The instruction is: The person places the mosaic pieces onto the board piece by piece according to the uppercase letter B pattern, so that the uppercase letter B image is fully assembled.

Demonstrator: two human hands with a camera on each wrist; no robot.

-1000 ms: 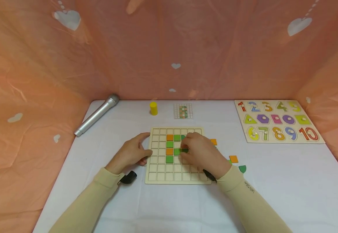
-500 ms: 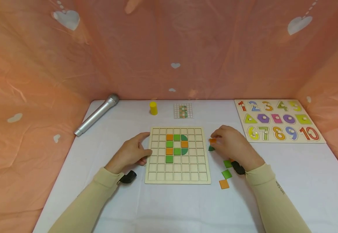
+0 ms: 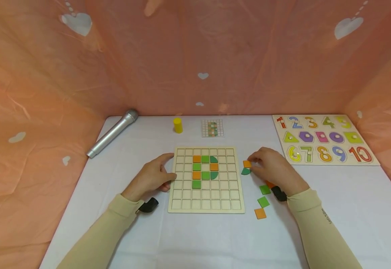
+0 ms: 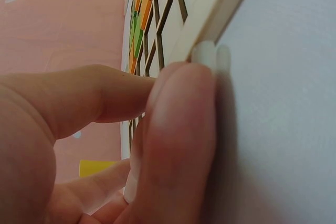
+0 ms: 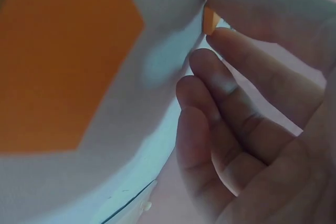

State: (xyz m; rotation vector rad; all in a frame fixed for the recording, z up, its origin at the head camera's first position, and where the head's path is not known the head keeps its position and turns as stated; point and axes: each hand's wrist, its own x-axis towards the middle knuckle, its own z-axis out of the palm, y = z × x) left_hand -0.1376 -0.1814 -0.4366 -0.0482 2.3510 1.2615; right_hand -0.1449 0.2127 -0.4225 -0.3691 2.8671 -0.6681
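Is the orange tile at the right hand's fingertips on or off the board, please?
Off: the orange tile is outside the board, white table showing between.

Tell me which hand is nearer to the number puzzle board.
Right: the right hand is close by the near left corner of the number puzzle board. The left hand is much farther away, at the left edge of the grid board.

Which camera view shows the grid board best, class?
The head view: nearly the whole grid board shows from above, tiles included. The left wrist view catches only a slanted part; the right wrist view shows none clearly.
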